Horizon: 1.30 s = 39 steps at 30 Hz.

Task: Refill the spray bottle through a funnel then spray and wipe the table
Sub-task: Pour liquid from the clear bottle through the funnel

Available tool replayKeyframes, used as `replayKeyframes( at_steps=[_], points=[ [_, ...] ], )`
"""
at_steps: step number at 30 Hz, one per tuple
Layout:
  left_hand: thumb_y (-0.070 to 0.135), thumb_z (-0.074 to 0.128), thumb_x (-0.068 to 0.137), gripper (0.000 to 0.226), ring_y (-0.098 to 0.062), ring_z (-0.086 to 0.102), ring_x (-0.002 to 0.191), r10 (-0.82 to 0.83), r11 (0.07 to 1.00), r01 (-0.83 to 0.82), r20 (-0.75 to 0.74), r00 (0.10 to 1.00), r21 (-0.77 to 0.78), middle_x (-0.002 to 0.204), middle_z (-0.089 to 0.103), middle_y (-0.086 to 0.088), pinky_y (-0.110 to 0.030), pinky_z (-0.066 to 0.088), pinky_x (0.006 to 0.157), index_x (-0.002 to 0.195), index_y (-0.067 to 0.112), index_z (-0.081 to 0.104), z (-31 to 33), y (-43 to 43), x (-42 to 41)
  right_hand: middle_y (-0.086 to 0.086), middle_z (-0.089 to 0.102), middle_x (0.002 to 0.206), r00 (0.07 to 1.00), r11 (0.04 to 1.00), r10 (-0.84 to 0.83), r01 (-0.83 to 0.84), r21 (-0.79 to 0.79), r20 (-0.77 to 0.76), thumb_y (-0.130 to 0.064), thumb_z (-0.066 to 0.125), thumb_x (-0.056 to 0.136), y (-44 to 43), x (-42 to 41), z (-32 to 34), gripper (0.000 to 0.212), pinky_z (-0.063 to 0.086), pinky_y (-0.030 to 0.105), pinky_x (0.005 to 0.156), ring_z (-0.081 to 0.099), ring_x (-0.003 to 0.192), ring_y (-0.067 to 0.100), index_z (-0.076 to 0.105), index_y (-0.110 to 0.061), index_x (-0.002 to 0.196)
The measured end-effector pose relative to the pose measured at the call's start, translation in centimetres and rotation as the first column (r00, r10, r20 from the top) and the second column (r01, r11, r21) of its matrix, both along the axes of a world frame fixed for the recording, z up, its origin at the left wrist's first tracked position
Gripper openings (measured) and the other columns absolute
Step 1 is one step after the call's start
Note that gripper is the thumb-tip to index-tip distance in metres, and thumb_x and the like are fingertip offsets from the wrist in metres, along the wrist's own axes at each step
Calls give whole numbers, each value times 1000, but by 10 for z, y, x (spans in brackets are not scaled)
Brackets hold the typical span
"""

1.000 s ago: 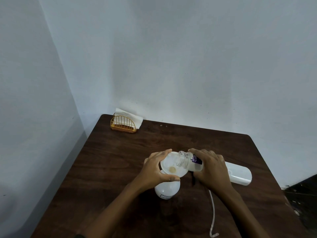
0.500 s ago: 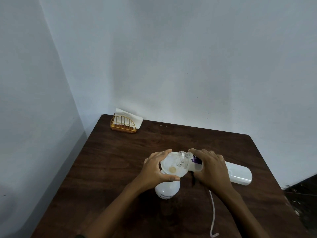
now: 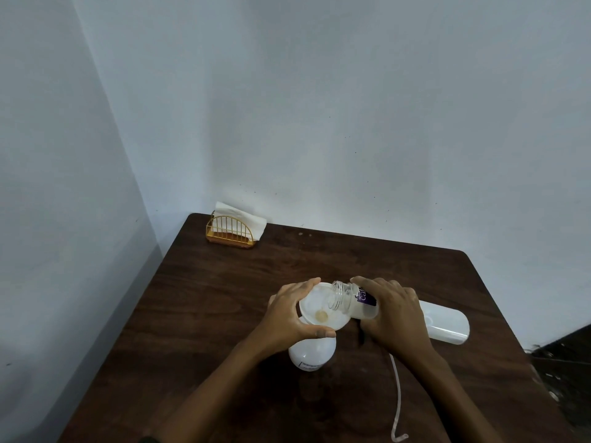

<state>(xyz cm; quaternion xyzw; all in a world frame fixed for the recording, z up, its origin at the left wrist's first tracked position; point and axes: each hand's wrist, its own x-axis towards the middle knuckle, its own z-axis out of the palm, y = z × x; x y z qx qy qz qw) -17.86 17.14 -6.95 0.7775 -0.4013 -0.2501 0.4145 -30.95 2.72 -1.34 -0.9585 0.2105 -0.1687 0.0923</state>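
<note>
Head view: refill under way, spraying and wiping not yet begun.
Left hand [image 3: 289, 318] grips the funnel [image 3: 321, 310] seated on the spray bottle [image 3: 311, 351]; right hand [image 3: 391, 314] clasps a tilted refill bottle [image 3: 350, 298] at the funnel's 2 o'clock rim, mid-worktop [image 3: 224, 298].

Dim, soft light; wide-angle edge warp
</note>
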Motion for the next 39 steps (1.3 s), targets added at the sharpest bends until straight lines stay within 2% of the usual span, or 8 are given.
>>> replayKeyframes(
  at_steps=[4, 9, 20, 29, 33, 39],
  points=[
    [63, 71, 56, 97, -7, 22, 137, 3, 1000, -3, 0, 1000, 3, 148, 33, 13, -36, 15, 111, 140, 40, 29, -1, 0, 0, 0, 68, 89, 1000, 1000, -3, 3, -19, -2, -16, 77, 58, -1, 0, -2, 57, 33, 36, 76, 59, 81, 24, 63, -21, 112],
    [71, 67, 51, 102, -6, 22, 137, -7, 1000, 7, -1, 1000, 9, 148, 33, 14, -39, 16, 114, 140, 39, 29, -1, 0, 1, -2, 68, 86, 1000, 999, 1, -1, -42, 10, -16, 77, 56, -2, 0, -3, 57, 35, 36, 72, 60, 77, 24, 64, -21, 111],
    [64, 70, 56, 98, -7, 21, 138, -5, 1000, 5, 0, 1000, 12, 149, 32, 13, -40, 16, 114, 141, 39, 28, 0, 0, 0, -2, 67, 86, 1000, 999, -4, 4, -43, 3, -15, 76, 57, -1, 0, -2, 56, 35, 36, 73, 60, 77, 23, 64, -21, 111],
    [74, 65, 48, 103, -5, 21, 137, -4, 1000, 4, -6, 1000, 11, 148, 32, 15, -36, 16, 111, 140, 42, 28, -3, -1, 1, 0, 68, 91, 1000, 1000, -9, 8, -12, -18, -15, 76, 61, 2, 0, 1, 55, 36, 37, 79, 59, 84, 23, 63, -20, 114],
    [70, 66, 52, 101, -6, 21, 137, -4, 1000, 4, 2, 1000, 20, 148, 31, 14, -36, 14, 111, 140, 41, 28, 0, -1, 0, -1, 68, 89, 1000, 999, -10, 10, -33, -3, -13, 75, 59, 1, 0, -1, 56, 32, 34, 75, 60, 81, 24, 63, -21, 113],
    [69, 66, 52, 101, -6, 22, 137, -10, 1000, 9, 19, 1000, 20, 147, 33, 14, -35, 15, 110, 141, 37, 29, 2, 0, -2, 0, 67, 91, 1000, 1000, 4, -4, -5, -6, -16, 74, 61, 1, -1, 1, 55, 32, 35, 78, 59, 84, 24, 62, -20, 115]
  ],
)
